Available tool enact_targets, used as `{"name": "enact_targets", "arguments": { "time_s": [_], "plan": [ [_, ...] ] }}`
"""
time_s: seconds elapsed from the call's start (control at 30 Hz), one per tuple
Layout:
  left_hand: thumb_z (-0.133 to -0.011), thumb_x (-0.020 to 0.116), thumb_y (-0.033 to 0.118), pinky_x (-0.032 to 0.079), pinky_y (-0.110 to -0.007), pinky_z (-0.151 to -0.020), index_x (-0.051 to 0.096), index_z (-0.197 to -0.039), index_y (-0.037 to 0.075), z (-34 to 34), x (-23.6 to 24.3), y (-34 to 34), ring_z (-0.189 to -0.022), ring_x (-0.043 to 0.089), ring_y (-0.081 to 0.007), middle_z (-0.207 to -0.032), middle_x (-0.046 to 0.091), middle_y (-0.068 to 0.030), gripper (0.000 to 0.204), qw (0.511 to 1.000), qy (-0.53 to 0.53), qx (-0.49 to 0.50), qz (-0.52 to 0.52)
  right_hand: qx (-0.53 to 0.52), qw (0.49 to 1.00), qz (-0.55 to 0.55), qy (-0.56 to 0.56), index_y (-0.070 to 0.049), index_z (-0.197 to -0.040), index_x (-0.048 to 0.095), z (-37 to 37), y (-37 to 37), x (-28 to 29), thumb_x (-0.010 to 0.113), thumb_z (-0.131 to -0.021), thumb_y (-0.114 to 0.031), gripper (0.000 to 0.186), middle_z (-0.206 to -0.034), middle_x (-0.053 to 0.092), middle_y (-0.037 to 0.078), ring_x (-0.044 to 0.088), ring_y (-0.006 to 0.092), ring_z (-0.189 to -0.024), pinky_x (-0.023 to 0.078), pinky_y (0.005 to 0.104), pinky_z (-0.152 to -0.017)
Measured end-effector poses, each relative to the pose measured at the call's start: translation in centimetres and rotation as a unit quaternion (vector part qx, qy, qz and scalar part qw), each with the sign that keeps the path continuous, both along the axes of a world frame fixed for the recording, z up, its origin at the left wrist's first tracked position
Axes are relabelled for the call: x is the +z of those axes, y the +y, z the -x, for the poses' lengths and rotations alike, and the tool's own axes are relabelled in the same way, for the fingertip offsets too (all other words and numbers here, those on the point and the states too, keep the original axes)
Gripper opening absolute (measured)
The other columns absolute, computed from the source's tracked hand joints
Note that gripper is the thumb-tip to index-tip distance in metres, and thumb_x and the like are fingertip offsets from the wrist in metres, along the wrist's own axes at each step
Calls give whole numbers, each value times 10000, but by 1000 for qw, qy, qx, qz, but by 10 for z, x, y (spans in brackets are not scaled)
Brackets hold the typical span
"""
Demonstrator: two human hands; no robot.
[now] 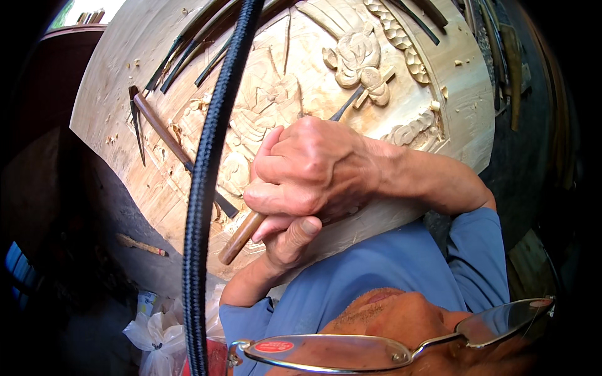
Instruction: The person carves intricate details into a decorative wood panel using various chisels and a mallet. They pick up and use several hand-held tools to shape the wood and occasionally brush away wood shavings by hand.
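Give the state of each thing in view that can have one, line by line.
Right hand: closed around the held chisel.
Left hand: partly hidden under the right, grip unclear.
Held chisel: slanting, blade exposed.
Board: partly carved, strewn with wood chips.
Loose chisel at left: lying on the board.
Braided cord: stretched across the view.
Plastic bag: gathered at its neck.
Glasses: worn, unfolded.

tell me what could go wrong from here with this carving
The chisel held in the right hand has its blade right by a raised carved shape; a slip might gouge it. The loose brown-handled tool lies on the carved board, left of the hands; if knocked, it could mark the relief or fall off.
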State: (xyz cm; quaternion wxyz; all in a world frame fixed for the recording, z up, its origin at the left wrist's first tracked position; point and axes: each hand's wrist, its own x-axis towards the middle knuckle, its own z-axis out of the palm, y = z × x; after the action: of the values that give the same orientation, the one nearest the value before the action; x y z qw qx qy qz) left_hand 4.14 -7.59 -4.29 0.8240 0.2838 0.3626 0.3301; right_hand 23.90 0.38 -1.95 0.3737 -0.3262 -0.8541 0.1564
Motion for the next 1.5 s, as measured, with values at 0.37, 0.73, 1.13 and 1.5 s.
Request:
{"name": "enact_targets", "arguments": {
  "time_s": [0.37, 0.73, 1.13, 1.5],
  "plan": [
    [-1003, 772, 526, 276, -487, -1344, 393, -1639, 242, 2, 4, -6, -1605, 364, -240, -1681, 414, -26, 793, 999, 19, 43, -24, 12, 998, 7, 61, -119, -779, 537, 17, -5, -4, 808, -877, -476, 458, -737, 456, 17, 585, 177, -596, 599, 329, -597],
    [-1015, 763, 530, 282, -495, -1344, 380, -1641, 234, 0, 9, -4, -1604, 369, -242, -1684, 413, -33, 791, 997, 23, 71, -37, 17, 997, 35, 67, -121, -785, 550, 12, 0, 4, 801, -897, -513, 479, -729, 468, 14, 603, 192, -578, 561, 338, -518],
    [-1027, 753, 535, 288, -504, -1344, 365, -1643, 226, -14, 8, 8, -1603, 374, -244, -1688, 412, -41, 790, 984, 8, 177, 0, -6, 998, 62, 18, -139, -827, 585, 10, 8, 5, 761, -955, -520, 439, -657, 537, 23, 684, 231, -608, 515, 380, -479],
    [-1036, 762, 521, 263, -507, -1354, 348, -1671, 304, 4, -13, 19, -1639, 327, -249, -1738, 372, 26, 789, 993, -70, 78, -49, -8, 993, 115, 23, -110, -861, 588, 5, 17, 1, 678, -1021, -526, 454, -674, 656, 94, 741, 328, -655, 557, 447, -542]
  ]
}}
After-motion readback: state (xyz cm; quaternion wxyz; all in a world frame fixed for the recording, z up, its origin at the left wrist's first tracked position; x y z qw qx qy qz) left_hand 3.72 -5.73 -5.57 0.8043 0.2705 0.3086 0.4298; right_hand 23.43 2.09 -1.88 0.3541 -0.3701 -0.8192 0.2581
